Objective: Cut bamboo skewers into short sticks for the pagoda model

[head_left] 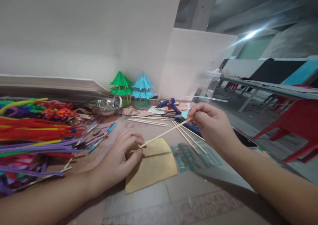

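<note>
A thin wooden stick (165, 132) slants between my two hands above the table. Its upper end is pinched by my right hand (207, 120), thumb against fingers. At the lower end, my left hand (128, 152) has its thumb and fingertips closed around the tip. Below the stick lies a flat yellow-tan sheet (154, 167) with a curved edge, partly covered by my left hand. Several loose sticks (190, 137) lie fanned out near my right hand, and more sticks (149, 121) rest farther back.
Bundles of colourful pipe cleaners (32, 129) crowd the left side. Scissors (98, 137) lie beside them. At the back stand a metal bowl (103, 107), green (121, 87) and blue (142, 89) pagoda models, a blue glue gun (170, 105) and a clear container (207, 86). A red chair (295, 129) is at right.
</note>
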A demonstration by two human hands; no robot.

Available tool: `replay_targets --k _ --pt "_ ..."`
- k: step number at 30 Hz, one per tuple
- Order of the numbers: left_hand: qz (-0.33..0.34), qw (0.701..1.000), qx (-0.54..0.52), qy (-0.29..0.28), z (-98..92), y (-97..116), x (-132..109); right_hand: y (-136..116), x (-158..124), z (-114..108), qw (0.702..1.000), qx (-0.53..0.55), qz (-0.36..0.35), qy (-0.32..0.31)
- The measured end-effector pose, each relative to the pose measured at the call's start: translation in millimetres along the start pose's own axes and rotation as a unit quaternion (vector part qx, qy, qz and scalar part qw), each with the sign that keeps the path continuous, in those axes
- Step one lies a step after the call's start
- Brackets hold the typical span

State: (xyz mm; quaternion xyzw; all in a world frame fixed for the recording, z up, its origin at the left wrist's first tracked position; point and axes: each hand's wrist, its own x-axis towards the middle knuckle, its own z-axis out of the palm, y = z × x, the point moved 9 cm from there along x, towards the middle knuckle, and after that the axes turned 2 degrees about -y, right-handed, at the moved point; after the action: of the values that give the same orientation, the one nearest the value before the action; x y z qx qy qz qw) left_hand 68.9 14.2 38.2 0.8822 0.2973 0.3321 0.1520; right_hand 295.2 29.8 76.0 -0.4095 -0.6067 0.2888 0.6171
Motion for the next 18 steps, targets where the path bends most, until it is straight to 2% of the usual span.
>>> replay_targets --k 3,7,11,18 --pt "0.014 1.000 0.002 -0.015 3.1 3 0 1 2 -2 1.000 0.002 -0.003 0.013" --pt "0.002 1.000 0.002 -0.024 5.0 0 0 8 -5 14 0.993 0.106 0.047 -0.011" --pt "0.012 0.999 0.002 -0.038 7.6 2 0 17 -23 45 0.979 0.160 0.094 -0.080" --pt "0.040 0.997 -0.002 -0.069 18.5 8 -3 32 -62 92 0.955 0.107 0.139 -0.239"
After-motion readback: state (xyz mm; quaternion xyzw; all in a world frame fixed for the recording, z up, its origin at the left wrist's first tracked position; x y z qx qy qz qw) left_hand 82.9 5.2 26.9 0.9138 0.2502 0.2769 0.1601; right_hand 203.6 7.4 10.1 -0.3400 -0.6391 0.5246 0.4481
